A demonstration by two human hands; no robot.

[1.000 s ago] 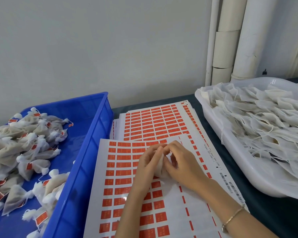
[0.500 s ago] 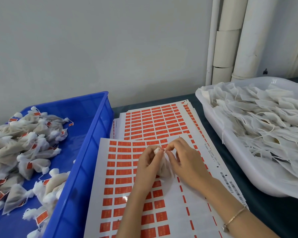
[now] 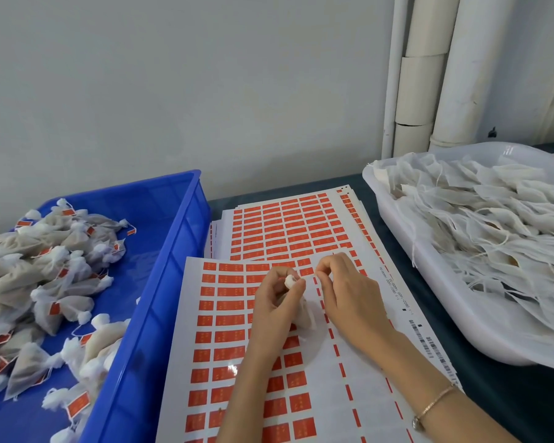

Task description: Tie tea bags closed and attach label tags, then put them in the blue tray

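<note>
Head view: left hand (image 3: 277, 303) grips the tea bag (image 3: 305, 316) by its neck, over the label sheet (image 3: 227, 350). Right hand (image 3: 349, 297) is pinched just beside it; can't tell on what. Risk: if the grip slackens, the neck reopens and the contents spill short of the blue tray (image 3: 160, 282).

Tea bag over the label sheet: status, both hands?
Left hand grips small white mesh tea bag at its neck. Right hand pinches beside it, what unclear. Not yet in blue plastic tray.
</note>
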